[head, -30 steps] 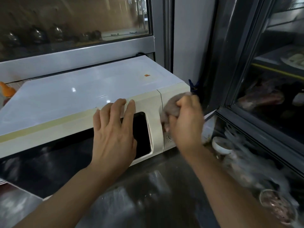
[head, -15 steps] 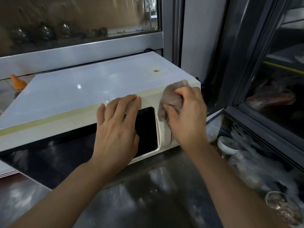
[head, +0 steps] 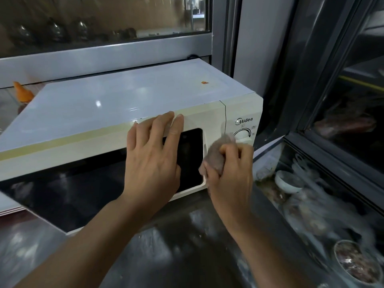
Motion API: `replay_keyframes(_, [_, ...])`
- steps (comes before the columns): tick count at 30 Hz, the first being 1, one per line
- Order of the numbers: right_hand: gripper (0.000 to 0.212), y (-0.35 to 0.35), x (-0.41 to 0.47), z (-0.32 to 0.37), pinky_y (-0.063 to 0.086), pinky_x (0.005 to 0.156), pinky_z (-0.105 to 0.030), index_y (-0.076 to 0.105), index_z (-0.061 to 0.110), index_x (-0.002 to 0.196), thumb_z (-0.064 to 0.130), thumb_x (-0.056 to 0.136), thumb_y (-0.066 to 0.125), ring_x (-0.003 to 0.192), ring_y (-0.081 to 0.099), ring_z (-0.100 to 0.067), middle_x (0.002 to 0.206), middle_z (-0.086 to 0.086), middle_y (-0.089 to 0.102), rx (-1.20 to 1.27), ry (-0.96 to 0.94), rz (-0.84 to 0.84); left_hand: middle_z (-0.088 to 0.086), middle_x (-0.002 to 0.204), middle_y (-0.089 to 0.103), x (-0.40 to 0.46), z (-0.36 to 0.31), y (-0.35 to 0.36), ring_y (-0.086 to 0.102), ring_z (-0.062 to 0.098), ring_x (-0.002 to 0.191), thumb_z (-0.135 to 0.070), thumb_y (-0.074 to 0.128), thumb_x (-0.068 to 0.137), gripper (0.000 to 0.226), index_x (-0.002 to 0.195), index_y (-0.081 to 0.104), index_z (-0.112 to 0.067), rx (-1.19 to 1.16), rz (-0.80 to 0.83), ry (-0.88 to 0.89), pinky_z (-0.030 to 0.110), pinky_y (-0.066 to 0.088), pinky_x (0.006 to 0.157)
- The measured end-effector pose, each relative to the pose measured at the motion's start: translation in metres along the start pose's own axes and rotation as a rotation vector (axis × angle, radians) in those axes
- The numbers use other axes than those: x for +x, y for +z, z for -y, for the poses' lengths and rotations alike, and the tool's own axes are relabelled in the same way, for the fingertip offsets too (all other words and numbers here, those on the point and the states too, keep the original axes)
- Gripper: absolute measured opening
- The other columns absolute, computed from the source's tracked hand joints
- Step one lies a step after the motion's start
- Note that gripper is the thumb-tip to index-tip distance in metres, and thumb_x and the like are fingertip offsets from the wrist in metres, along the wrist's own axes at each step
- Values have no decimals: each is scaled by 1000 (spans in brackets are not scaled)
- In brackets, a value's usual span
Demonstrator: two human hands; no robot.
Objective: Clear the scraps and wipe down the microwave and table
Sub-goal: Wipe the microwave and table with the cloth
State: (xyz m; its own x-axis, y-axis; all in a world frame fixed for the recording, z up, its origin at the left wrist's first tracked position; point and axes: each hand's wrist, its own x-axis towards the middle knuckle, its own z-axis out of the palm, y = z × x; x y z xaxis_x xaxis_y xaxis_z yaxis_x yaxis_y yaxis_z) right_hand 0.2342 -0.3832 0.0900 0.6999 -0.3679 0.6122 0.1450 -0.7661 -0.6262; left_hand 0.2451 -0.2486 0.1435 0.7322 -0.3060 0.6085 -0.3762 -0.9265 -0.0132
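A dark, wet steel table carries a cream microwave set against a glass-fronted cabinet. The left hand lies flat on the microwave door, fingers straight and reaching up to the top edge, holding nothing. The right hand is curled round a crumpled grey cloth, pressing it to the control panel just below the white dial. A small orange scrap sits on the microwave's top, near the back right corner.

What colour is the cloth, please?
Greyish-pink cloth, clearest in the head view.
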Motion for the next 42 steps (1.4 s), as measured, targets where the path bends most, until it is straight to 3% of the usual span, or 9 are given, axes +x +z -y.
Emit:
replay_keyframes(5, [39,8,30,22,41,63,-27,56,10,99,16,69,79,102,46,-23,111,-11,44,-52,39,-88,16,136,47,1,0,-1,33,31,117,-21,33,78,62,136,43,-5,-5,-16,11,48,33,99])
replay_keyframes(10, [30,32,3,7,50,87,-36,55,-4,89,15,76,75,99,50,-26,102,-19,48,153,99,-256,18,136,47,1,3,5,35,32,116,-20,35,81,58,136,44,-3,13,-69,50,49,33,97])
replay_keyframes(17, [37,63,-42,-34,50,84,-50,45,2,90,14,76,77,105,52,-36,114,-20,43,241,235,-86,17,135,47,0,1,10,33,31,115,-11,46,66,69,135,44,-4,40,-85,36,50,34,97])
replay_keyframes(24, [30,60,-56,-47,52,84,-23,41,16,88,15,82,70,96,53,-14,109,-3,40,343,347,76,13,129,49,5,0,13,34,31,107,-10,61,58,76,132,46,-6,107,-54,-13,49,34,92])
replay_keyframes(28, [26,24,-24,-14,47,89,-32,47,8,104,14,86,65,104,53,-25,113,-8,47,386,228,-22,14,129,48,5,-3,7,35,32,107,-9,64,61,72,131,46,-6,100,-4,-24,46,30,93])
replay_keyframes(32, [32,-2,29,23,36,97,-22,50,0,117,15,90,56,115,48,-23,123,-13,47,359,68,-117,15,128,45,8,-9,-5,31,29,109,-6,65,62,65,125,50,-5,5,10,-48,41,28,91])
replay_keyframes(34, [33,-1,37,29,31,102,-18,49,3,123,14,91,52,122,41,-18,129,-7,40,350,58,-86,17,129,45,14,-14,-10,31,29,110,-6,63,64,57,121,53,-4,-13,-16,-39,40,27,91])
replay_keyframes(39, [41,19,-9,-5,38,108,-28,49,2,130,-9,90,40,128,44,-22,137,-1,37,526,181,-71,16,133,44,23,-24,-8,38,36,114,-14,51,68,61,128,48,-4,13,11,37,46,30,97])
replay_keyframes(42, [45,24,-21,-26,30,106,-10,50,0,130,-14,89,40,127,40,-7,132,3,38,439,177,-67,15,128,48,21,-22,0,43,37,107,-11,51,65,65,130,48,-5,58,30,51,44,35,90])
